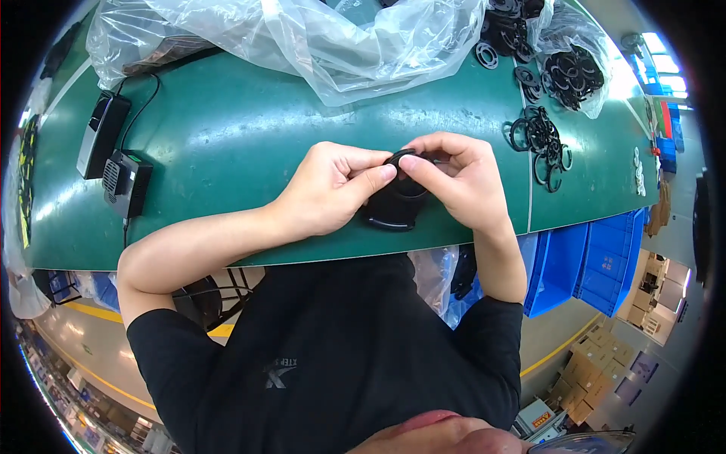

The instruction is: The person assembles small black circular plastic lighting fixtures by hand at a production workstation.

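Near the front edge of the green table, a black plastic part (393, 208) with a round upper end and a wider, curved lower end is between my hands. My left hand (336, 185) is closed, its thumb and forefinger pinching the left side of the rounded end. From the other side, my right hand (465, 181) presses its thumb on a black ring (406, 156) at the top of that end, with its fingers curled behind. Whether the ring is a separate piece or belongs to the part, I cannot tell.
Loose black rings (543, 140) lie to the right, near a clear bag of black rings (575, 76). Plastic sheeting (325, 45) covers the table's far side. Two black-and-grey devices (125, 181) with cables stand at left. Blue bins (563, 261) sit below the right edge.
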Tool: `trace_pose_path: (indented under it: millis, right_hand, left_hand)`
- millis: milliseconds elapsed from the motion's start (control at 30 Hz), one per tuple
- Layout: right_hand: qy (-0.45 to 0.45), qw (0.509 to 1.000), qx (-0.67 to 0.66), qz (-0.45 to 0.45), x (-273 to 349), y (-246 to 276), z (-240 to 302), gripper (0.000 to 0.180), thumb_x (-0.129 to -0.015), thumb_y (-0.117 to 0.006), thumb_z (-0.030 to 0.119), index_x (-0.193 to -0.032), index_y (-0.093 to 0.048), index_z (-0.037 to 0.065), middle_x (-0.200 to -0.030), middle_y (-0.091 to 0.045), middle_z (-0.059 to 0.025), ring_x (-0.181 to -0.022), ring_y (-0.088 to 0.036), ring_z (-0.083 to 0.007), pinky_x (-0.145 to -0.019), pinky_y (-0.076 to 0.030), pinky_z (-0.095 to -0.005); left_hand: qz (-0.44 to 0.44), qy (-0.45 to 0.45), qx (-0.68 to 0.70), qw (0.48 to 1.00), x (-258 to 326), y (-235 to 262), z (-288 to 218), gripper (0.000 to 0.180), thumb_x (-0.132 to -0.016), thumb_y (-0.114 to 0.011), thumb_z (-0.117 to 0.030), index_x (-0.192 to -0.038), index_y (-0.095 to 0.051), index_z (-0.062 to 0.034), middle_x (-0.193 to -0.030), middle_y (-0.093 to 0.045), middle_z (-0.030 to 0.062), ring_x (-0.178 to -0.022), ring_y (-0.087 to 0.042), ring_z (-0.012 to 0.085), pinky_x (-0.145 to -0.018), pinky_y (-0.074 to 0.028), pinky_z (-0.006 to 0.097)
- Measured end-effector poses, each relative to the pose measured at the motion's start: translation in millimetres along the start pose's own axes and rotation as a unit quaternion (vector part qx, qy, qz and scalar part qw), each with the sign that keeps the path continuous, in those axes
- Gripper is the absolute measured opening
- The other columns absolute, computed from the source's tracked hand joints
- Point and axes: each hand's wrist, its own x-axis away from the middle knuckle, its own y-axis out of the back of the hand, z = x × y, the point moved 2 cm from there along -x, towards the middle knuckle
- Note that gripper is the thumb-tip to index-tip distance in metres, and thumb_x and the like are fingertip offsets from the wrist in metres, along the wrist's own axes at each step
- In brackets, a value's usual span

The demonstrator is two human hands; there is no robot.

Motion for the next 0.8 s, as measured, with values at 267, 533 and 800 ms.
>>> trace_pose_path:
  millis: [267,533,800]
  right_hand:
    - [-0.001,0.999,-0.050,-0.006,-1,-2,-4,0.013,-0.079,-0.065,0.004,-0.087,-0.064,-0.007,-0.075,-0.064,-0.0059,-0.067,-0.059,-0.0074,-0.062,-0.048,-0.0190]
    - [0.024,0.998,-0.029,-0.045,1,-1,-4,0.021,-0.077,-0.069,0.006,-0.094,-0.063,-0.005,-0.082,-0.064,-0.0078,-0.069,-0.059,-0.0088,-0.062,-0.049,-0.0208]
    - [0.245,0.918,0.282,-0.136,24,-3,1,0.045,-0.065,-0.076,0.004,-0.107,-0.060,-0.004,-0.096,-0.062,-0.0143,-0.076,-0.062,-0.0183,-0.064,-0.052,-0.0265]
  left_hand:
    - [0.001,0.075,-0.051,0.996,-4,2,-1,0.022,-0.089,-0.053,-0.008,-0.104,-0.062,0.0045,-0.084,-0.064,0.0039,-0.074,-0.053,0.0047,-0.065,-0.043,0.019]
    - [0.032,0.043,0.059,0.997,-8,3,5,0.031,-0.085,-0.058,-0.003,-0.114,-0.051,0.0051,-0.101,-0.063,0.0115,-0.088,-0.060,0.0120,-0.078,-0.049,0.026]
    - [0.006,0.048,0.106,0.993,-8,5,7,0.033,-0.083,-0.060,-0.001,-0.113,-0.049,0.0046,-0.102,-0.063,0.0147,-0.090,-0.061,0.0145,-0.081,-0.050,0.027]
